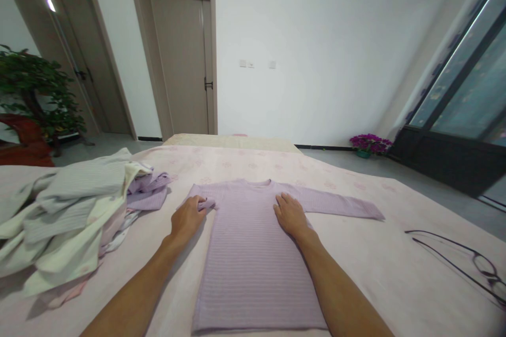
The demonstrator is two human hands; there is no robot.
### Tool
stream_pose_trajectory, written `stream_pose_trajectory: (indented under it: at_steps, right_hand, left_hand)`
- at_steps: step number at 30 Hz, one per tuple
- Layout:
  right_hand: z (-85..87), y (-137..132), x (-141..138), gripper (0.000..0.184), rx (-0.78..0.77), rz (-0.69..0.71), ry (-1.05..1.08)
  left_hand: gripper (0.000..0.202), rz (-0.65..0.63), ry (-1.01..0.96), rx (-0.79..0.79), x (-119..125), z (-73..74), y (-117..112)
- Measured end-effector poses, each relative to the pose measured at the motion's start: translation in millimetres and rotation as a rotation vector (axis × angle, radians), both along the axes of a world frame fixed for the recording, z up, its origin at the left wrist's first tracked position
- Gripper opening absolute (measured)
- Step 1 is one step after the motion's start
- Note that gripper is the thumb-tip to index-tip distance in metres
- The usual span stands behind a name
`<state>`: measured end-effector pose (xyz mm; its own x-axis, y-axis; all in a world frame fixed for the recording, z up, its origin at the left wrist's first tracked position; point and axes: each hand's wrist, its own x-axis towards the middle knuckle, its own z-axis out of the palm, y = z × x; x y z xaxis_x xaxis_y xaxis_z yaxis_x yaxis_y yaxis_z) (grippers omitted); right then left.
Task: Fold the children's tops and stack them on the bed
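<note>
A lilac ribbed long-sleeved shirt (253,263) lies flat in front of me, its neckline away from me and its hem nearest. One sleeve stretches straight out to the right. The other sleeve is bunched at the left shoulder, where my left hand (188,217) grips it with closed fingers. My right hand (290,214) rests on the shirt's upper right chest near the shoulder, fingers lying flat on the fabric.
A heap of clothes (75,205) in grey, cream and lilac sits on the left of the pink bedspread (356,253). Dark-framed glasses (480,263) lie at the right. Beyond the bed are a potted plant (35,92), doors and pink flowers (369,143).
</note>
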<state>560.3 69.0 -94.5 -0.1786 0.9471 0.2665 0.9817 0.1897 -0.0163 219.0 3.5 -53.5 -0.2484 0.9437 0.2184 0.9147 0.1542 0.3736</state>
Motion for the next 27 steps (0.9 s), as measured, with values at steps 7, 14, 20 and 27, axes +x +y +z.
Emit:
stream_pose_trajectory:
  at_steps: [7,14,20,27]
  right_hand:
    - [-0.8,-0.4,-0.3,0.049,0.012,-0.001,-0.005]
    - [0.9,-2.0,-1.0,0.048,0.009,-0.002,-0.001]
    - [1.1,-2.2,-0.6,0.048,0.013,-0.001,0.005]
    - [0.8,-1.8,-0.9,0.049,-0.004,-0.01,0.006]
  left_hand:
    - [0.015,-0.005,-0.075,0.043,4.3,4.2,-3.4]
    - [0.012,-0.28,-0.055,0.145,8.6,-3.5,-3.0]
    - [0.039,-0.41,-0.041,0.088,0.5,-8.8,0.3]
    - [0.04,-0.51,-0.094,0.078,-14.1,-10.9,3.4]
